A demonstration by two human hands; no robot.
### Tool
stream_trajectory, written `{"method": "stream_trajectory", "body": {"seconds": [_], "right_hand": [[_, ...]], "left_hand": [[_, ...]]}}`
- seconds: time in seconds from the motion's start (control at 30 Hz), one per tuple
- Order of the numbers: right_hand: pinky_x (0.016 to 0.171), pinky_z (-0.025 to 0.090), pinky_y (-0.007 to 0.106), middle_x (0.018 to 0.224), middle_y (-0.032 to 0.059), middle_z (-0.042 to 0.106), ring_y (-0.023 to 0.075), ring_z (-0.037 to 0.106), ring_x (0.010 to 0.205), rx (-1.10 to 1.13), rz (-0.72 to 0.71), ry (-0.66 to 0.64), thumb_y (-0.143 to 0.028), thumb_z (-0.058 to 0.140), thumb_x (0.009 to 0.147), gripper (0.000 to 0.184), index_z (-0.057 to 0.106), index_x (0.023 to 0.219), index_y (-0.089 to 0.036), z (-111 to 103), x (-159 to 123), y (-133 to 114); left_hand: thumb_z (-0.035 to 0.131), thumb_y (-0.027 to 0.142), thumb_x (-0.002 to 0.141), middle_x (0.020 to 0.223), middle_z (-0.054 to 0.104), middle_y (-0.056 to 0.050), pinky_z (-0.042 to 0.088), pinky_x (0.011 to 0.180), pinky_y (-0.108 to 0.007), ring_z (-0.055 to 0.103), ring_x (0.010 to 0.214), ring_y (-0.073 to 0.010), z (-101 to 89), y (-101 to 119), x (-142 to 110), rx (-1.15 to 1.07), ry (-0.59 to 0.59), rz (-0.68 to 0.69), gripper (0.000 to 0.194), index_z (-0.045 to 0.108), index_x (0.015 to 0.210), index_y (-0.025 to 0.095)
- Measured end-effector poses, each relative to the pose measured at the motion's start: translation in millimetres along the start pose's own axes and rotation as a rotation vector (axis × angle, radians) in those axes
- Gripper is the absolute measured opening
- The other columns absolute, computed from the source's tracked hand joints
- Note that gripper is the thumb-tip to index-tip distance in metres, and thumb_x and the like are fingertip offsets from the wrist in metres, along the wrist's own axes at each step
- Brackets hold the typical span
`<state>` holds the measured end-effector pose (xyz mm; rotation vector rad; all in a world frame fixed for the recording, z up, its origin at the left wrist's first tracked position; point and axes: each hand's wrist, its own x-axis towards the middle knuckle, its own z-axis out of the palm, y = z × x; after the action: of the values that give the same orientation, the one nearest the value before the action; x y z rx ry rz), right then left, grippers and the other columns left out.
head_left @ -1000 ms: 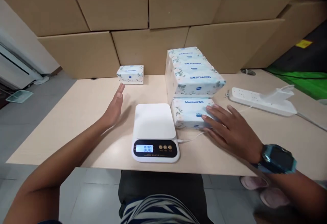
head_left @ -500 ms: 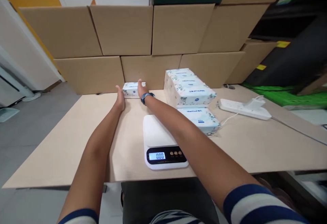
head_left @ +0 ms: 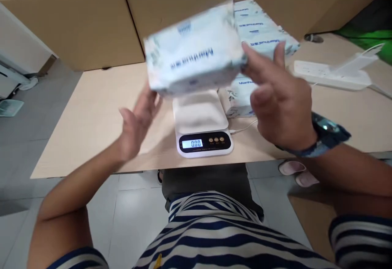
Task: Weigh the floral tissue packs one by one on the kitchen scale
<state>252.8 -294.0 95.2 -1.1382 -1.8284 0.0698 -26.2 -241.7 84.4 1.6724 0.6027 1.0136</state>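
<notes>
A soft pack of tissues (head_left: 192, 52), white and pale blue with floral corners, is held tilted in the air over the far part of the scale, slightly blurred. My left hand (head_left: 136, 124) supports its lower left corner with the fingertips, thumb apart. At the right end, my right hand (head_left: 280, 97) grips the pack with its fingers; a watch is on that wrist. Below the pack, a white digital scale (head_left: 200, 117) shows 0.00, with only a shadow on its plate.
Several more tissue packs (head_left: 260, 25) are stacked behind my right hand, one lower pack (head_left: 240, 97) beside the scale. A white power strip (head_left: 330, 75) with a plugged-in charger lies at the right. Cardboard boxes (head_left: 70, 23) line the table's back edge.
Both hands have lifted the tissue pack from the table's back by the boxes and brought it nearer, above the scale. The view has tipped down. The scale reading is unchanged.
</notes>
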Motion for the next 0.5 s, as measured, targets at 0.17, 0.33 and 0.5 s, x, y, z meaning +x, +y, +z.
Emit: {"method": "stream_trajectory", "body": {"seconds": [0.17, 0.33, 0.5], "right_hand": [[0.144, 0.012, 0.072, 0.143, 0.01, 0.077, 0.0406, 0.062, 0.149, -0.038, 0.009, -0.099, -0.07, 0.047, 0.108, 0.072, 0.054, 0.166, -0.027, 1.4, -53.3, 48.9], [0.141, -0.001, 0.076, 0.14, 0.0071, 0.079, 0.0432, 0.072, 0.136, -0.11, 0.011, -0.206, -0.069, 0.061, 0.102, 0.07, 0.055, 0.162, -0.033, -2.1, -50.2, 72.0], [0.138, -0.019, 0.071, 0.148, 0.0043, 0.074, 0.046, 0.064, 0.145, -0.261, -0.027, -0.233, -0.084, 0.069, 0.088, 0.076, 0.067, 0.146, -0.034, -3.9, -43.2, 94.2]], "left_hand": [[0.016, 0.097, 0.092, 0.182, 0.035, 0.013, 0.014, 0.146, -0.046, 0.014, 0.177, -0.0247, 14.9, -43.2, -50.3, -0.18, -0.121, -0.243, 0.094, 0.056, 0.161, 0.047], [0.021, 0.101, 0.089, 0.184, 0.03, 0.011, 0.009, 0.146, -0.049, 0.008, 0.178, -0.0278, 12.9, -42.1, -32.7, -0.166, 0.007, -0.322, 0.099, 0.055, 0.162, 0.045], [0.028, 0.092, 0.098, 0.187, 0.021, 0.01, 0.006, 0.146, -0.053, -0.008, 0.178, -0.0283, 16.5, -61.0, 10.5, -0.095, 0.275, -0.343, 0.09, 0.043, 0.169, 0.04]]}}
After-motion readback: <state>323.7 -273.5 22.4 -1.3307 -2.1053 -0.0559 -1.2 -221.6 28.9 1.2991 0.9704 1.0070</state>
